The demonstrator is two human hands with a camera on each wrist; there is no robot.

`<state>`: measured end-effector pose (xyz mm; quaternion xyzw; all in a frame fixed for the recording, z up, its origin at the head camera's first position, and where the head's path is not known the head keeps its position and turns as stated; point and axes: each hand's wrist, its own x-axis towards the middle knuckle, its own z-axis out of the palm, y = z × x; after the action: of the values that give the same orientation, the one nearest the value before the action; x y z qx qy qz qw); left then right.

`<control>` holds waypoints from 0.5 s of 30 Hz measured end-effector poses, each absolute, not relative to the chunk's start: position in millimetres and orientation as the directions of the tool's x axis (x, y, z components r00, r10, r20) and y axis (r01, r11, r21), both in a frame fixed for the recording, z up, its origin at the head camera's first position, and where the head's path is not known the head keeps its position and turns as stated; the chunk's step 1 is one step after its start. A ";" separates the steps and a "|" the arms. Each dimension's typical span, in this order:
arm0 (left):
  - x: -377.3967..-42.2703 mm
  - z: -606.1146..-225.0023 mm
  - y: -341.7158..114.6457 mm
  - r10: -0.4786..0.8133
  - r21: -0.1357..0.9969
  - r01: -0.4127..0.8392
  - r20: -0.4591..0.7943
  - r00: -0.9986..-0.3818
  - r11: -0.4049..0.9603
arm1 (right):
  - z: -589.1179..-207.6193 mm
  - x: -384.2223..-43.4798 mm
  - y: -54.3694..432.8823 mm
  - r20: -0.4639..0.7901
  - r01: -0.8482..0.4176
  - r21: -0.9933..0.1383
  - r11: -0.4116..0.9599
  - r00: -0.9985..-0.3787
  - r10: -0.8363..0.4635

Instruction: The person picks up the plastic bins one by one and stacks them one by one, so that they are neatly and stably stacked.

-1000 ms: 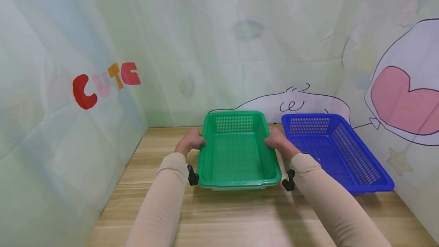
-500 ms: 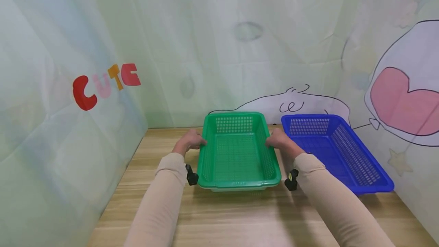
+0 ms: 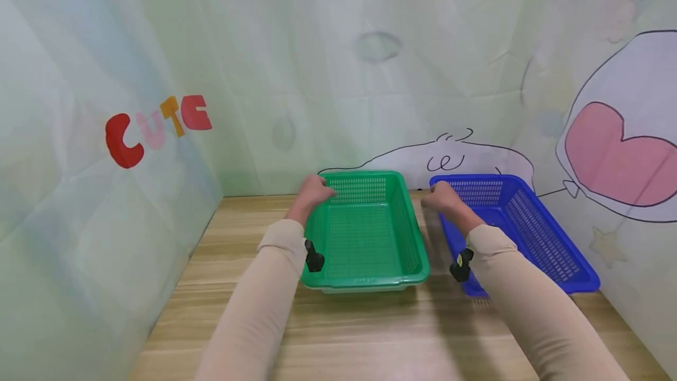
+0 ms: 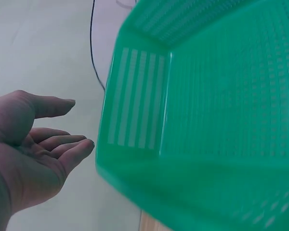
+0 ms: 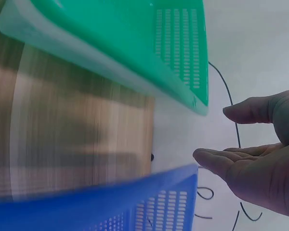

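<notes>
A green plastic basket (image 3: pixel 365 240) with perforated sides rests on the wooden table. My left hand (image 3: pixel 314 191) hovers by its far left corner, fingers loosely bent and thumb apart, holding nothing; the left wrist view shows a gap between the fingertips and the basket's rim. To the right, a blue plastic basket (image 3: pixel 550 246) of similar shape stands beside the green one. My right hand (image 3: pixel 445 200) is raised over the blue basket's far left corner, partly covering its rim in the head view. In the right wrist view its thumb and fingers are spread and grip nothing.
The wooden table (image 3: pixel 233 322) ends at a printed cloth backdrop (image 3: pixel 285 75) behind the baskets. More printed cloth hangs at the left and right sides. A narrow strip of table separates the two baskets.
Both hands have let go of the green basket's sides. The left hand moved up toward the far left corner; the right moved away to the right, over the blue basket. The baskets stay in place.
</notes>
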<state>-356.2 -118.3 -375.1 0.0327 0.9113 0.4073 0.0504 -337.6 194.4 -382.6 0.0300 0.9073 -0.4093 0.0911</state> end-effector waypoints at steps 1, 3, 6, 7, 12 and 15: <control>-356.1 -374.3 -111.9 0.108 0.746 0.031 -0.055 -0.993 0.665 | -380.5 -336.2 198.0 -0.200 0.138 -0.738 0.661 -0.980 -0.018; -354.4 -372.8 -98.9 0.128 0.751 0.050 -0.047 -0.991 0.659 | -377.9 -334.7 207.4 -0.213 0.154 -0.734 0.662 -0.977 -0.009; -352.9 -373.2 -79.5 0.151 0.771 0.053 -0.057 -0.987 0.635 | -376.2 -331.4 226.6 -0.203 0.156 -0.729 0.667 -0.979 0.007; -352.6 -373.8 -73.1 0.157 0.775 0.053 -0.060 -0.986 0.630 | -376.1 -330.1 234.0 -0.191 0.149 -0.728 0.669 -0.982 0.011; -346.4 -375.3 -43.3 0.182 0.804 0.058 -0.063 -0.981 0.591 | -376.7 -326.1 266.7 -0.128 0.103 -0.723 0.683 -0.992 0.014; -341.9 -375.3 -25.7 0.202 0.820 0.067 -0.061 -0.978 0.568 | -376.7 -325.2 280.0 -0.130 0.114 -0.708 0.697 -0.991 0.030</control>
<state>-341.9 -25.7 -375.3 0.0761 0.8824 0.4583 0.0739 -325.2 280.0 -376.7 0.0393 0.9196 -0.3872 0.0541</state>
